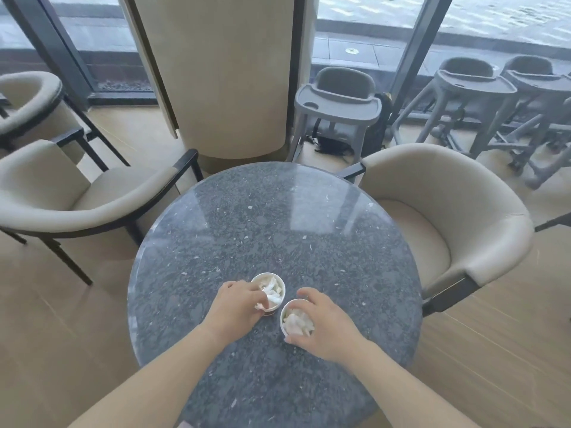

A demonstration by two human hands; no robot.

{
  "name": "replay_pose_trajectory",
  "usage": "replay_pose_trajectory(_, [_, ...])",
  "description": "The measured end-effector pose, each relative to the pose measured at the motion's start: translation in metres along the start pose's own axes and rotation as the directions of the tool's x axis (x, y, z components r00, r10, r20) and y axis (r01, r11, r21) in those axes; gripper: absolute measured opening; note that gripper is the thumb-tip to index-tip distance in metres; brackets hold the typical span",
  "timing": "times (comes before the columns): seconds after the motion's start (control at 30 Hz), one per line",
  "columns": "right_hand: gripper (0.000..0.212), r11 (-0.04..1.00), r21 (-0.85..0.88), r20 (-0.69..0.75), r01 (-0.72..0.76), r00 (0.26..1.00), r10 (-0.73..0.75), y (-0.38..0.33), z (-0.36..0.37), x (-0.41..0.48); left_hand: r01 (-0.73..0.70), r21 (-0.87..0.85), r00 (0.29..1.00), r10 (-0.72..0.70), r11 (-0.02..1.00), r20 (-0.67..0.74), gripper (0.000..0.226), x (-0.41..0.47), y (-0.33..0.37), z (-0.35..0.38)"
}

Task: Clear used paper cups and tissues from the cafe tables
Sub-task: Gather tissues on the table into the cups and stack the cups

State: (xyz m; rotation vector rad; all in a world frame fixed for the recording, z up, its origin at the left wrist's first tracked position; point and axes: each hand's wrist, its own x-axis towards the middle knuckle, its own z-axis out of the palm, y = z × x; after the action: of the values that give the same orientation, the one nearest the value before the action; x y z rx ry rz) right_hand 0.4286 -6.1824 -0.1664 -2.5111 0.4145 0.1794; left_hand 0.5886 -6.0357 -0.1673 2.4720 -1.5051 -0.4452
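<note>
Two white paper cups stand side by side near the middle of a round dark stone table point(247, 217). The left cup point(272, 281) holds crumpled white tissue point(272, 292), and my left hand point(236, 305) wraps its left side with the fingers at the rim. The right cup point(285, 313) is also stuffed with tissue point(297, 322). My right hand point(324, 327) curls around that cup from the right, thumb in front and fingers behind. Both cups rest on the tabletop.
A beige armchair point(77, 193) stands to the table's left and another point(448, 211) to its right. A wide beige column point(228, 81) rises behind the table. Grey high chairs point(336, 106) line the windows at the back right.
</note>
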Motion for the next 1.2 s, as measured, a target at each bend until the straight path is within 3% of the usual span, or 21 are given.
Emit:
replay_pose_trajectory(0.17, [0.053, 0.994, -0.094, -0.032, 0.058, 0.998, -0.061, 0.003, 0.005, -0.015, -0.009, 0.013, 1.000, 0.009, 1.000, -0.024, 0.015, -0.006, 0.000, 0.000])
replay_pose_trajectory(0.27, [0.033, 0.971, -0.234, -0.015, 0.038, 0.999, -0.043, 0.003, 0.009, -0.019, -0.039, 0.048, 0.997, 0.036, 0.998, 0.068, 0.020, 0.000, 0.003, 0.000])
replay_pose_trajectory(0.33, [0.018, 0.972, -0.235, -0.077, 0.003, 0.997, -0.022, -0.001, 0.012, -0.018, -0.062, 0.107, 0.986, 0.045, 0.992, 0.158, 0.024, 0.004, 0.003, 0.001])
replay_pose_trajectory(0.47, [0.017, 0.967, -0.236, -0.174, -0.098, 0.983, 0.057, -0.012, 0.011, -0.013, -0.109, 0.243, 0.976, 0.057, 0.964, 0.212, 0.033, 0.007, -0.008, -0.008])
replay_pose_trajectory(0.63, [0.018, 0.965, -0.094, -0.296, -0.245, 0.932, 0.208, -0.023, 0.001, -0.011, -0.123, 0.078, 0.987, 0.113, 0.989, 0.117, 0.025, 0.013, -0.017, -0.035])
replay_pose_trajectory(0.77, [0.013, 0.948, 0.051, -0.409, -0.313, 0.860, 0.306, -0.034, -0.006, -0.015, -0.240, -0.050, 0.971, 0.240, 0.969, -0.005, 0.026, 0.016, -0.013, -0.049])
replay_pose_trajectory(1.0, [0.016, 0.917, 0.147, -0.521, -0.371, 0.758, 0.391, -0.056, -0.005, -0.027, -0.419, -0.129, 0.908, 0.414, 0.899, -0.064, 0.029, 0.023, -0.013, -0.059])
replay_pose_trajectory(1.2, [0.018, 0.855, 0.206, -0.582, -0.475, 0.643, 0.498, -0.056, -0.002, -0.064, -0.561, -0.133, 0.825, 0.565, 0.817, -0.008, 0.030, 0.031, 0.027, -0.052])
